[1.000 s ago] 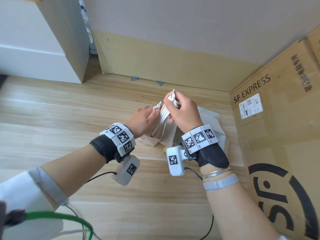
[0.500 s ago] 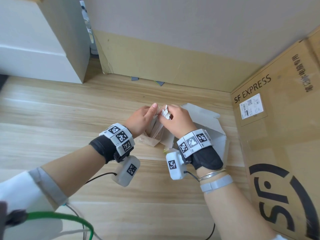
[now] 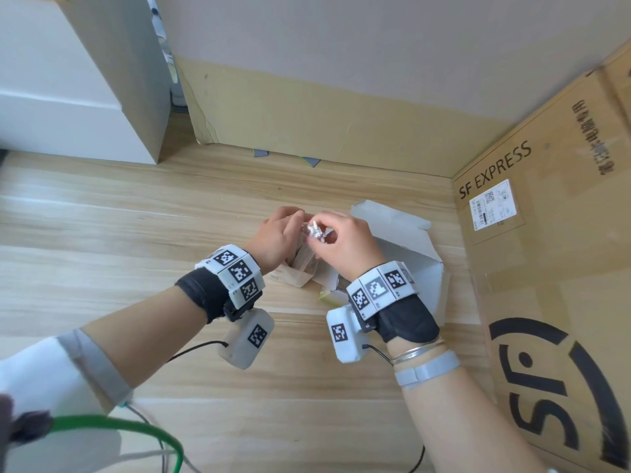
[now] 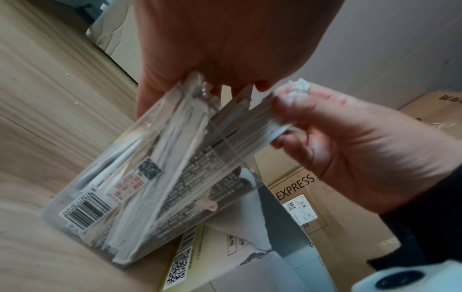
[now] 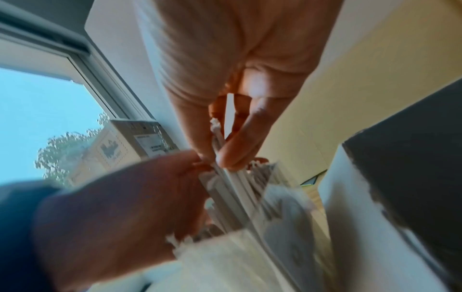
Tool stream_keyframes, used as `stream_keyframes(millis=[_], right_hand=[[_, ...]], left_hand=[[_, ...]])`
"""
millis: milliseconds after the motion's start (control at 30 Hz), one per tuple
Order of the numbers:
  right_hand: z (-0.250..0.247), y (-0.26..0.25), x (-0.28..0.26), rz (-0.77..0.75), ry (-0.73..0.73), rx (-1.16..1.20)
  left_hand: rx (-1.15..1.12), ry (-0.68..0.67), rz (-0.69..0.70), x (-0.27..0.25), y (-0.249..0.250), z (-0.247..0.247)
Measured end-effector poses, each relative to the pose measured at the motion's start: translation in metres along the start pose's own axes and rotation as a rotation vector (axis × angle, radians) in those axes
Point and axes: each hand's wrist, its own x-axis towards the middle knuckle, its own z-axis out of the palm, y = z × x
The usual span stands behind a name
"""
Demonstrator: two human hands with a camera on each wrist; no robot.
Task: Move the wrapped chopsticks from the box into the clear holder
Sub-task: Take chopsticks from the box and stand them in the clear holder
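The clear holder (image 3: 300,272) stands tilted on the wooden table, with a barcode label on its wall (image 4: 100,187). Several wrapped chopsticks (image 4: 175,150) lean inside it. My left hand (image 3: 280,230) grips the holder's upper rim, thumb along one side (image 4: 142,98). My right hand (image 3: 329,230) pinches the crumpled top ends of a bundle of wrapped chopsticks (image 3: 316,231), whose lower part sits inside the holder (image 4: 240,126). In the right wrist view, thumb and finger of the right hand (image 5: 220,156) squeeze the white wrappers. The open white box (image 3: 406,240) lies just right of the holder.
A large SF EXPRESS carton (image 3: 546,268) walls off the right side. Brown cardboard (image 3: 307,114) lines the back wall, and a white cabinet (image 3: 68,80) stands at the back left. A green cable (image 3: 119,425) and wires lie near the front left.
My right hand has come down and slightly left, lowering the chopstick bundle from well above the holder into it. The left hand stayed at the holder's rim.
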Motion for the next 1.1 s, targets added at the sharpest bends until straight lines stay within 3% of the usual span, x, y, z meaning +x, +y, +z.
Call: stream_keyframes(millis=[200, 500, 567, 667, 800, 1100], right_hand=[[0.009, -0.001, 0.007, 0.030, -0.113, -0.223], [0.001, -0.002, -0.002, 0.058, 0.016, 0.157], [0.004, -0.001, 0.000, 0.056, -0.011, 0.118], [0.012, 0.000, 0.002, 0.048, -0.147, -0.135], [0.019, 0.002, 0.005, 0.029, -0.136, -0.243], [0.017, 0.011, 0.011, 0.216, -0.056, -0.047]], left_hand=[[0.051, 0.034, 0.011, 0.000, 0.004, 0.008], [0.004, 0.028, 0.008, 0.001, -0.001, 0.002], [0.009, 0.026, 0.017, 0.001, -0.001, 0.003], [0.035, 0.023, 0.025, 0.001, -0.001, 0.005], [0.157, 0.026, 0.032, 0.001, -0.005, 0.008], [0.267, 0.038, -0.018, 0.010, -0.021, 0.014]])
